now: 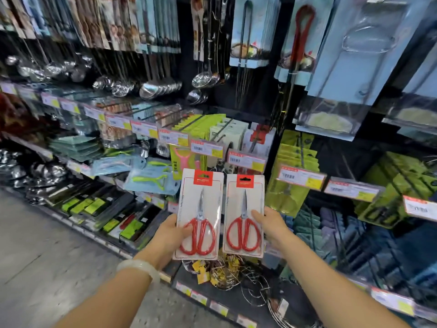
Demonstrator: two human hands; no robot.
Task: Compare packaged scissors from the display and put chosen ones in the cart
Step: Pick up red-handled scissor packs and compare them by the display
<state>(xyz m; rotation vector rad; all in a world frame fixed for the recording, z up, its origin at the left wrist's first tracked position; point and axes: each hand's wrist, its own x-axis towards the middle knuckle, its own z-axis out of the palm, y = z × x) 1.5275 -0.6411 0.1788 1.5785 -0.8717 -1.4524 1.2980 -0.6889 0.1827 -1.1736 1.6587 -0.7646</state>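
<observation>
a tall display [279, 119] of hanging kitchen tools fills the view, with ladles [151, 87] on hooks to the upper left and price tags [247, 159] along the rails. in front of it the person holds up two carded packs side by side, edges nearly touching, upright, both with red-handled scissors under clear blister. the left pack [198, 214] looks a little larger than the right pack [243, 214]. the left hand [170, 235] grasps its pack at the lower left edge, thumb across the front over a handle loop. the right hand [272, 223] grasps its pack at the right edge, thumb on the front; the fingers behind are hidden. no cart is in view.

risks, as i judge them: each card is pinched only near one edge, so it could pivot or slip when carried toward the cart. swinging them away could snag the hooks or knock hanging stock.

count: two packs, one pair of scissors in each, two hands, one pale bracelet [139, 268] on the left wrist.
</observation>
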